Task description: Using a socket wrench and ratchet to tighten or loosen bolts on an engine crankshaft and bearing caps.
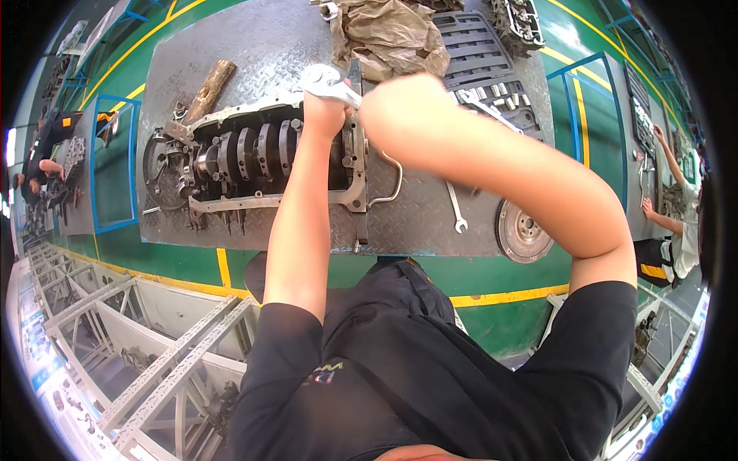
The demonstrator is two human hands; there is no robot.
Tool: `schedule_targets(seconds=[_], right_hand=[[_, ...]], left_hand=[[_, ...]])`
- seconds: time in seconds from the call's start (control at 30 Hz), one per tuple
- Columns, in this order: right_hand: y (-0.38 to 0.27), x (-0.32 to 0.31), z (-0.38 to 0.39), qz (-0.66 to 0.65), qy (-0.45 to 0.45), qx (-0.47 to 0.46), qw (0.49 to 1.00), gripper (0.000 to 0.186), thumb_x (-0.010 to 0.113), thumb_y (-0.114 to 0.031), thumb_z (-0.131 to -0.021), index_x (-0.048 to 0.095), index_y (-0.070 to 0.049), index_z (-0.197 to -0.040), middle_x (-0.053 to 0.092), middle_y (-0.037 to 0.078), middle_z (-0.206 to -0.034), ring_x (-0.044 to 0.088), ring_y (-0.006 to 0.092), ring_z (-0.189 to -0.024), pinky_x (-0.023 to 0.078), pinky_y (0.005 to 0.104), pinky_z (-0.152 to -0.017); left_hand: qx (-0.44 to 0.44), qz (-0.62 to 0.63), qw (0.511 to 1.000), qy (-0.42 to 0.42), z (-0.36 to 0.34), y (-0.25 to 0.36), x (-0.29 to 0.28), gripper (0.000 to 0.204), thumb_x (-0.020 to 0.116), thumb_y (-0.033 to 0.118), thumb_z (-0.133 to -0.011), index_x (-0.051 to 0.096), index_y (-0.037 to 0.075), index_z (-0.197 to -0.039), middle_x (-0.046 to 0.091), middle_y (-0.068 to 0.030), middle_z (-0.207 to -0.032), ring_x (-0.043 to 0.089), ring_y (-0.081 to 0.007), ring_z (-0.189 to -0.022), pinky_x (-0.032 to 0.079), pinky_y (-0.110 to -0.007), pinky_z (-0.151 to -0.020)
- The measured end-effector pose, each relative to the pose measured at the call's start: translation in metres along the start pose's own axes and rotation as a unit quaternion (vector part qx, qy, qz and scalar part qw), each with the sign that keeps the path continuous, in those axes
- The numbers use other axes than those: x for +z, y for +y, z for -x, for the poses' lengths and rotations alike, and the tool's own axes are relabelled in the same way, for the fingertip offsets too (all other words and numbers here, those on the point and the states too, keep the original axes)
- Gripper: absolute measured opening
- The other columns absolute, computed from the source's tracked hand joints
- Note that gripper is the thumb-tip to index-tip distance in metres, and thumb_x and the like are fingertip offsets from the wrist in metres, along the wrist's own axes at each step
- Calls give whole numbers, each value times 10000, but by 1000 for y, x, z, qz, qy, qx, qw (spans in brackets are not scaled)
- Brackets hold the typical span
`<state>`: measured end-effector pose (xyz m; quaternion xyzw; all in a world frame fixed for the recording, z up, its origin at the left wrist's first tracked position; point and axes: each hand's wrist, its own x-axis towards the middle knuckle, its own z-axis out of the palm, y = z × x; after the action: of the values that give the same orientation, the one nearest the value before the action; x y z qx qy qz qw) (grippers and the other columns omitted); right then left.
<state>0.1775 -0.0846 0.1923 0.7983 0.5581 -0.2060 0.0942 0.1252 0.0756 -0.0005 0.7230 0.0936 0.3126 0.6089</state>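
Observation:
An engine block [269,201] lies on the metal-topped workbench with its open side up, and its crankshaft [244,152] shows inside. Over the block's right end, my left hand [324,117] is closed in a fist; what it grips is hidden. The large rounded head of a silver wrench [327,83] sits against the top of that fist. My right hand [403,111], a little blurred, is closed around the other end of the wrench, just right of the block. Beneath my hands, a dark upright bar [361,227] runs along the block's right end.
Brown crumpled cloth [392,38] and an open grey tool case [473,46] with sockets lie at the back. A combination wrench [457,207] and a round plate [523,230] rest at the right. A wooden piece [209,91] lies back left. Other people work at both sides.

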Motion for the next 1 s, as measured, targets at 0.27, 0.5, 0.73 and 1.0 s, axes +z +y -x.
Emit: schedule_targets(seconds=[0.27, 0.5, 0.73, 1.0], right_hand=[[78, 20, -92, 58, 210, -43, 975, 85, 669, -131, -763, 714, -75, -808, 723, 107, -823, 719, 279, -799, 561, 425, -706], [78, 13, -107, 141, 445, -62, 882, 145, 618, -236, -794, 705, -119, -794, 683, 61, -863, 630, 239, -968, 428, 430, -963], [6, 24, 8, -42, 35, 9, 998, 116, 658, -94, -784, 718, -34, -863, 719, 129, -831, 718, 290, -790, 581, 404, -680], [82, 1, -94, 159, 420, -59, 892, 159, 645, -238, -784, 736, -121, -841, 703, 62, -903, 631, 245, -979, 425, 447, -933]], left_hand=[[-42, -68, 980, 184, 12, 61, 38, 176, 709, 53, -816, 634, -38, -947, 671, -47, -793, 597, -88, -724, 478, -249, -677], [-146, 12, 983, 106, 8, 58, 18, 69, 665, 37, -881, 644, -9, -834, 577, -8, -635, 517, -101, -513, 420, -275, -499], [103, -313, 944, -4, -1, 20, 1, 141, 682, 80, -850, 619, 3, -749, 592, -105, -646, 581, -231, -603, 451, -341, -597], [-113, 19, 993, -37, 4, 38, 9, 90, 570, 9, -903, 601, -16, -984, 460, -8, -553, 396, -99, -447, 331, -292, -449]])
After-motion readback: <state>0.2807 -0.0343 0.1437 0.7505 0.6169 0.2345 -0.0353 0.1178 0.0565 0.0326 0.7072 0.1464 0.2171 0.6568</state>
